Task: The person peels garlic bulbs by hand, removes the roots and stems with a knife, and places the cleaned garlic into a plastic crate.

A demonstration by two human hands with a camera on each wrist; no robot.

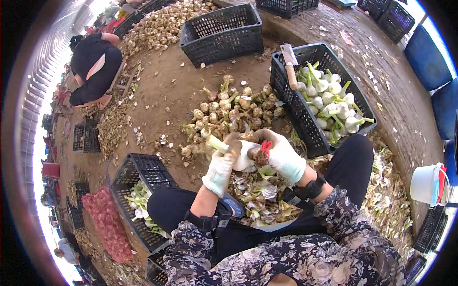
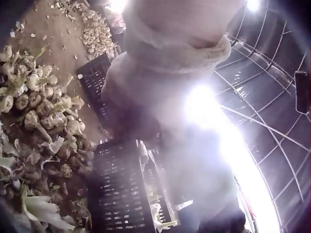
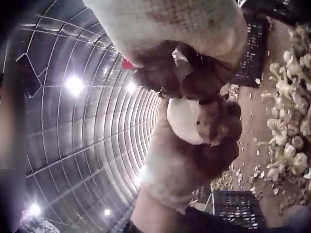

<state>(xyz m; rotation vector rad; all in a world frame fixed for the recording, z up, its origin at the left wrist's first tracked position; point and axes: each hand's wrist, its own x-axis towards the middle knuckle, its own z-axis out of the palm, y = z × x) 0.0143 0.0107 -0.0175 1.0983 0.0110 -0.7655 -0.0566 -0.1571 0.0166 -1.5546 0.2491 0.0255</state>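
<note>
In the head view my left hand [image 1: 221,168], in a white glove with soiled fingertips, grips a garlic bulb [image 1: 244,157] whose pale green stem points up and left. My gloved right hand [image 1: 285,155] is at the bulb's other side, its darkened fingers curled against it. A red strip [image 1: 265,147] shows at the right thumb. The right wrist view has the peeled white side of the bulb [image 3: 184,120] between both hands, and a pale flake [image 3: 180,56] among the right fingers. Glare and blur hide the left fingers in the left wrist view.
Unpeeled garlic [image 1: 224,112] is heaped in front on the dirt floor. At right, a black crate [image 1: 293,119] holds cleaned bulbs, with a wooden-handled cleaver [image 1: 291,71] at its rim. Another crate [image 1: 152,174] stands left. Peelings [image 1: 262,195] lie between the legs. A person [image 1: 98,66] bends far left.
</note>
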